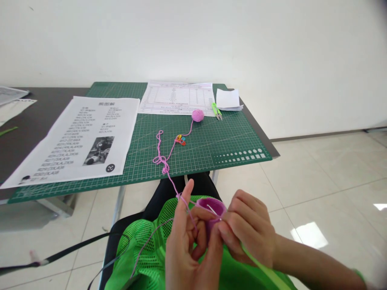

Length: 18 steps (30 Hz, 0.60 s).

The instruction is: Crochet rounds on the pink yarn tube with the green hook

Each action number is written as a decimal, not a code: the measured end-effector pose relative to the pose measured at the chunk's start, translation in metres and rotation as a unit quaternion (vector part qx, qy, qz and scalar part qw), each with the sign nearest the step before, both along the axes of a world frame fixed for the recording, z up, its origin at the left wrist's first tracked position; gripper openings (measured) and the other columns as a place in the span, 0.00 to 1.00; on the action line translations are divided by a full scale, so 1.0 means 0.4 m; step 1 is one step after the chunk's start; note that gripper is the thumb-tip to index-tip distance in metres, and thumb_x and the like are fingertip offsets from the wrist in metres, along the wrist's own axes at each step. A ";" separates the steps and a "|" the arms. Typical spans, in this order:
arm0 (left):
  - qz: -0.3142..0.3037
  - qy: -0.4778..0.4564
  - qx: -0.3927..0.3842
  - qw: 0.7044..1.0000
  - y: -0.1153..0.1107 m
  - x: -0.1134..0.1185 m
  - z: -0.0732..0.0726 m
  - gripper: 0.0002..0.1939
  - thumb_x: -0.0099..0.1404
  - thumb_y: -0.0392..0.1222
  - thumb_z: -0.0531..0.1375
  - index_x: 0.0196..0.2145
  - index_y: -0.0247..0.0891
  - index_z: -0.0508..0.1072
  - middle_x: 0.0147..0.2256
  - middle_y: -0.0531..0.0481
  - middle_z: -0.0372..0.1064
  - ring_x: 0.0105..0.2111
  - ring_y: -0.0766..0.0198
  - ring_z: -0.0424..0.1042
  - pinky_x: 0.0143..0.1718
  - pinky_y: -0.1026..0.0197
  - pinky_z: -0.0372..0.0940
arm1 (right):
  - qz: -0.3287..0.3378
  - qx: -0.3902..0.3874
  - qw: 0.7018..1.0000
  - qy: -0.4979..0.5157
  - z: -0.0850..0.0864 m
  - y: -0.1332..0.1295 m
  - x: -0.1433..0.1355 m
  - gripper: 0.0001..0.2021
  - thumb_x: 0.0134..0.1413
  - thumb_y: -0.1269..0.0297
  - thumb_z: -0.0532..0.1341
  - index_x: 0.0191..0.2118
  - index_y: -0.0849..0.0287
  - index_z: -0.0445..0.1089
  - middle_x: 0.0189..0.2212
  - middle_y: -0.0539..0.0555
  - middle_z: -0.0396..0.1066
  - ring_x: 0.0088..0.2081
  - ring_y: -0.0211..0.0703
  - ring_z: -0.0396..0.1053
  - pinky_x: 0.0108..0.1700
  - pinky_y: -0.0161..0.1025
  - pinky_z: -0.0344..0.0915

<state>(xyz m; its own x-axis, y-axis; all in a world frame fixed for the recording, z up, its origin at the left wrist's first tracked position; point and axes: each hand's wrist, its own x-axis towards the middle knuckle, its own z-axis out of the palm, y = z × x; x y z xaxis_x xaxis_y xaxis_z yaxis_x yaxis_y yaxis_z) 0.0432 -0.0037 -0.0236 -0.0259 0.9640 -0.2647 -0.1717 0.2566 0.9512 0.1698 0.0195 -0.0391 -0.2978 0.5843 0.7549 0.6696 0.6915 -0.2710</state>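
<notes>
Pink yarn (170,182) has been worked into a small hollow piece (222,206), which is held between the two hands over the lap, nearer the body than the front edge of the green cutting mat (151,161). Across its opening a slim pale hook shaft (213,211) is laid; its long axis is slanted, running from the right fingertips away from the body and toward the left, with the far end pointed at the raised left index finger (182,209). By the right hand (254,225) the hook is most nearly approached, and it appears to be pinched there, thumb and fingers closed tightly at the rim; how the shaft is seated inside that grip cannot be told. The right wrist is brought in from the right side, with the knuckles turned up and the fingers curled. By the left hand (193,262) the near and left side of the piece is held narrowly, between thumb and bent fingers, while the index finger is kept upright and apart, with a strand led past it and down toward the palm. From that finger the yarn is run forward, over the mat's edge, through a loose tangle and past the coloured stitch markers (181,139) to the ball (198,115).
</notes>
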 end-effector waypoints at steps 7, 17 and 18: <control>-0.078 -0.174 -0.119 0.975 0.023 -0.040 0.000 0.35 0.59 0.39 0.69 0.61 0.54 0.65 0.29 0.56 0.66 0.22 0.75 0.49 0.24 0.72 0.51 | 0.001 0.024 0.994 0.108 -0.012 -0.020 -0.007 0.15 0.67 0.68 0.50 0.28 0.64 0.65 0.20 0.51 0.64 0.24 0.37 0.60 0.24 0.39 0.61; -0.169 -0.231 -0.139 0.948 0.034 -0.065 0.006 0.34 0.58 0.39 0.70 0.60 0.53 0.67 0.28 0.55 0.68 0.21 0.74 0.46 0.25 0.68 0.49 | 0.027 -0.132 0.990 0.030 0.090 -0.067 0.052 0.13 0.58 0.80 0.53 0.25 0.61 0.65 0.17 0.49 0.64 0.23 0.35 0.59 0.26 0.39 0.63; -0.171 -0.230 -0.138 0.948 0.034 -0.066 0.006 0.34 0.58 0.38 0.69 0.61 0.53 0.67 0.28 0.55 0.68 0.21 0.74 0.46 0.25 0.68 0.49 | 0.024 -0.143 0.989 0.031 0.094 -0.070 0.054 0.13 0.56 0.82 0.53 0.25 0.60 0.64 0.17 0.49 0.64 0.23 0.35 0.59 0.27 0.39 0.63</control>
<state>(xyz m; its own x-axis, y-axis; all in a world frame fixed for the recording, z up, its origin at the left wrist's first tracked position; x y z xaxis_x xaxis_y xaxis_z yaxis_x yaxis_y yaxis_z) 0.0170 0.0097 -0.0212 0.4557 0.7877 -0.4146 -0.4146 0.6000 0.6842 0.1915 -0.0086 -0.0014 -0.2890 0.7630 0.5781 0.6142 0.6110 -0.4994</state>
